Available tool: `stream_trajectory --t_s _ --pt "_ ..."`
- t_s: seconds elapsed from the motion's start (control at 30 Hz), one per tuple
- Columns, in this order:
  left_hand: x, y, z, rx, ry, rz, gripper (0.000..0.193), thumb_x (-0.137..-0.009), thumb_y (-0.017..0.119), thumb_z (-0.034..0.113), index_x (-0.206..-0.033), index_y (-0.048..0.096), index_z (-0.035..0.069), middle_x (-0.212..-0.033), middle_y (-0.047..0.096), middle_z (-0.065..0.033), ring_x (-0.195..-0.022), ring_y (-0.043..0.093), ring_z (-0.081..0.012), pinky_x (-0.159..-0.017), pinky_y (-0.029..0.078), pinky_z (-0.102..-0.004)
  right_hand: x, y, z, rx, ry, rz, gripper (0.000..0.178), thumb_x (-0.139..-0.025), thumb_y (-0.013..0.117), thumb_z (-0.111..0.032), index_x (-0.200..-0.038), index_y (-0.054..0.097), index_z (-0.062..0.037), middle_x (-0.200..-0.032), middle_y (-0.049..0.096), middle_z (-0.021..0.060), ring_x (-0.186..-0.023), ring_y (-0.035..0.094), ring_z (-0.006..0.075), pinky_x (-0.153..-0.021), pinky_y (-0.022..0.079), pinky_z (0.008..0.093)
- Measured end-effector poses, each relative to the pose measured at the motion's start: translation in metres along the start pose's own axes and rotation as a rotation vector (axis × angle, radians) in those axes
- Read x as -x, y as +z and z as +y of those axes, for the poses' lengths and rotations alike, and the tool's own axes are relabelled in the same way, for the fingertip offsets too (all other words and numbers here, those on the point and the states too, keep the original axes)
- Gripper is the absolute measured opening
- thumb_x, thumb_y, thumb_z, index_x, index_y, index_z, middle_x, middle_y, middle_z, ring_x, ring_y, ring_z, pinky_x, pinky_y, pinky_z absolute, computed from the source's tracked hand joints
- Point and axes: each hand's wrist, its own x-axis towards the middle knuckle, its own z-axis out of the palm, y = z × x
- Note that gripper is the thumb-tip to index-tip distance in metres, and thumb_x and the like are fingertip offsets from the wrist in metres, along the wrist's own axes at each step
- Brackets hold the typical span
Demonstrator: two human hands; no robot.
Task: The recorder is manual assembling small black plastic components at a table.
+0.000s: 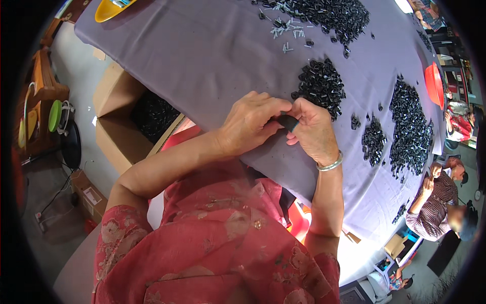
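Pinching a dark part (289, 123), the left hand (248, 121) and right hand (315, 130) were both closed on it, just on the near side of the black pile (324, 83). Fingers hid the exact contact. Likely failure: uneven pull slips the pinch, so the part could have dropped into that pile or off the worktop (202, 55) edge nearer than it.
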Motion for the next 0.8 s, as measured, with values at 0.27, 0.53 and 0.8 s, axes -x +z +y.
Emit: stream_trajectory --t_s 0.27,0.53,0.8 --pt "-0.001 0.002 0.002 -0.032 -0.064 -0.049 0.052 -0.06 0.072 -0.006 -0.108 0.055 0.008 -0.083 0.061 -0.0057 -0.078 0.061 -0.027 -0.072 0.045 -0.0372 0.0 0.0 0.009 0.087 -0.087 0.01 0.012 -0.079 0.056 0.008 -0.087 0.062 0.0012 -0.08 0.067 0.0049 -0.056 0.057 0.0053 -0.046 0.05 0.0218" --pt "-0.005 -0.01 -0.001 -0.061 -0.024 0.071 0.027 -0.068 0.073 0.001 -0.091 0.061 0.008 -0.081 0.06 -0.0073 -0.077 0.059 -0.0279 -0.067 0.045 -0.0377 0.003 -0.014 0.009 -0.297 -0.353 0.234 0.011 -0.086 0.054 0.006 -0.092 0.061 0.0 -0.076 0.061 0.0051 -0.051 0.054 0.007 -0.043 0.047 0.0201" --pt "-0.025 -0.062 -0.031 -0.438 -0.093 0.224 0.02 -0.072 0.071 0.006 -0.09 0.064 0.007 -0.083 0.059 -0.0075 -0.078 0.059 -0.0292 -0.069 0.046 -0.0382 0.001 -0.054 0.007 -0.169 -0.545 0.656 0.005 -0.093 0.057 -0.001 -0.095 0.062 -0.0022 -0.077 0.062 0.0061 -0.054 0.052 0.0065 -0.046 0.047 0.0207"
